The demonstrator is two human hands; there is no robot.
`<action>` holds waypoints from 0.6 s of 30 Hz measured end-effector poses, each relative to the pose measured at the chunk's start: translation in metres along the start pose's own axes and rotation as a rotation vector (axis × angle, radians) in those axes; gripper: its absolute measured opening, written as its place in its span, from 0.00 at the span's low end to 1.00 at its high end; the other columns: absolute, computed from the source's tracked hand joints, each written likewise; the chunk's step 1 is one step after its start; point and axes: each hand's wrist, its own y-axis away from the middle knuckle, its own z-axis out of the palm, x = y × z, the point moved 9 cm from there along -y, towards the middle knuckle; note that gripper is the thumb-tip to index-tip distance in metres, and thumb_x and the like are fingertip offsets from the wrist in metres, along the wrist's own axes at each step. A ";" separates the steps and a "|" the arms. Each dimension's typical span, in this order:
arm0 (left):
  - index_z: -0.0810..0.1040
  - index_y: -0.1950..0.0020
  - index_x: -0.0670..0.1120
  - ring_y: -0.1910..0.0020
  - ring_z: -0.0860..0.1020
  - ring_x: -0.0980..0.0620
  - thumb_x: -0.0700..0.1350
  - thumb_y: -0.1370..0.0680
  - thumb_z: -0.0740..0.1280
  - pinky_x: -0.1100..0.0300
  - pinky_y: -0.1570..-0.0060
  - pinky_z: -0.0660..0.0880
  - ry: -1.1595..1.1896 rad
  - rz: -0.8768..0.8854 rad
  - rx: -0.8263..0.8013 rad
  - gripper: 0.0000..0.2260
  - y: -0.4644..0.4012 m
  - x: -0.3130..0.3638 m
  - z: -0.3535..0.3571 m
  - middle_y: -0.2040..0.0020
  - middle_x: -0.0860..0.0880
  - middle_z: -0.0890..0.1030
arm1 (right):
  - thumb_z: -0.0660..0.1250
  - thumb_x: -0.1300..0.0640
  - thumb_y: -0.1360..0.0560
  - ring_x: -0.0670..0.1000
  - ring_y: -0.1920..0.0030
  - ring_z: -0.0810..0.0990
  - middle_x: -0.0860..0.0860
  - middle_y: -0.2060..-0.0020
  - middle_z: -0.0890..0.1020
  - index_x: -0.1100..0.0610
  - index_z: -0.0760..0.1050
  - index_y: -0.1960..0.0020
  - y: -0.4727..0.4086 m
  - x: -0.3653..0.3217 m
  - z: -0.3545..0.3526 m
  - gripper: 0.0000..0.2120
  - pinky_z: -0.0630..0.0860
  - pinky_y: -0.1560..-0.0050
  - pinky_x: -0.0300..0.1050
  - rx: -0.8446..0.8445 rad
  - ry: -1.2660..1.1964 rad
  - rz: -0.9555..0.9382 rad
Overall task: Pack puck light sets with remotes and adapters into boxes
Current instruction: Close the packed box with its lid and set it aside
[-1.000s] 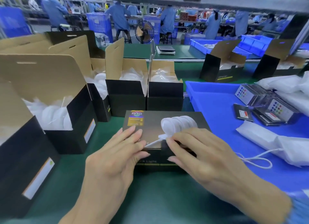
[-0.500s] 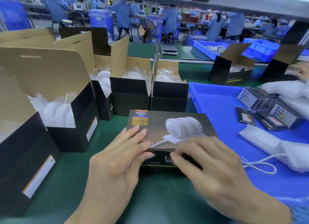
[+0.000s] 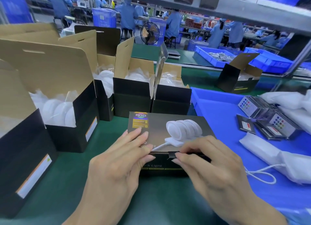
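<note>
Currently, flat black printed cardboard box [image 3: 170,137] lies under both hands: left hand [image 3: 117,164] presses its lid with relaxed fingers, right hand [image 3: 212,166] pinches the near-edge tab.

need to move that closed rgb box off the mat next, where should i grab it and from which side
Probably take the closed box by its two short ends, one hand from the left and one from the right. It lies flat, wide and shallow, and the left hand and right hand are on its near edge, where the black tuck tab sits, so gripping there may disturb the closure.
</note>
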 end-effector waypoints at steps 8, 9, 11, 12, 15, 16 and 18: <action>0.87 0.54 0.39 0.42 0.82 0.45 0.38 0.29 0.72 0.49 0.40 0.75 -0.068 0.029 -0.030 0.07 -0.002 0.004 0.000 0.48 0.47 0.85 | 0.63 0.34 0.27 0.44 0.28 0.64 0.42 0.28 0.67 0.42 0.67 0.31 -0.019 0.046 0.049 0.28 0.65 0.30 0.48 -0.632 -0.191 0.181; 0.87 0.53 0.40 0.42 0.82 0.45 0.38 0.30 0.72 0.49 0.40 0.75 -0.063 0.031 -0.028 0.07 -0.001 0.003 0.000 0.48 0.47 0.85 | 0.61 0.31 0.27 0.43 0.25 0.56 0.43 0.25 0.61 0.40 0.63 0.28 -0.021 0.048 0.057 0.30 0.58 0.26 0.48 -0.721 -0.200 0.143; 0.87 0.53 0.41 0.42 0.82 0.47 0.38 0.30 0.73 0.51 0.40 0.76 -0.035 0.013 -0.016 0.07 0.000 -0.001 -0.001 0.47 0.48 0.85 | 0.61 0.26 0.34 0.39 0.24 0.41 0.40 0.22 0.46 0.31 0.51 0.26 -0.019 0.058 0.075 0.39 0.44 0.24 0.44 -0.955 -0.247 0.146; 0.87 0.53 0.41 0.42 0.82 0.49 0.38 0.29 0.73 0.51 0.39 0.76 -0.022 -0.004 -0.005 0.07 0.002 -0.003 -0.002 0.47 0.49 0.85 | 0.63 0.24 0.38 0.37 0.26 0.36 0.37 0.23 0.41 0.27 0.45 0.28 -0.016 0.063 0.082 0.44 0.39 0.25 0.41 -1.072 -0.261 0.144; 0.87 0.53 0.42 0.43 0.83 0.50 0.38 0.29 0.73 0.53 0.38 0.76 0.011 -0.041 0.023 0.07 0.002 -0.004 -0.001 0.47 0.50 0.85 | 0.69 0.25 0.41 0.47 0.24 0.44 0.39 0.24 0.46 0.23 0.43 0.30 -0.024 0.071 0.089 0.48 0.46 0.25 0.46 -1.129 -0.230 0.080; 0.87 0.54 0.42 0.43 0.83 0.50 0.37 0.29 0.73 0.52 0.38 0.76 0.017 -0.050 0.030 0.06 0.002 -0.004 -0.001 0.47 0.50 0.85 | 0.70 0.26 0.40 0.52 0.25 0.51 0.41 0.25 0.51 0.23 0.47 0.30 -0.028 0.069 0.090 0.46 0.53 0.25 0.49 -1.094 -0.251 0.093; 0.87 0.55 0.41 0.44 0.83 0.50 0.36 0.29 0.73 0.50 0.39 0.76 0.013 -0.062 0.061 0.06 0.002 -0.006 -0.002 0.48 0.49 0.85 | 0.71 0.29 0.38 0.52 0.30 0.60 0.43 0.29 0.58 0.25 0.54 0.31 -0.034 0.065 0.088 0.41 0.61 0.27 0.52 -0.995 -0.315 0.122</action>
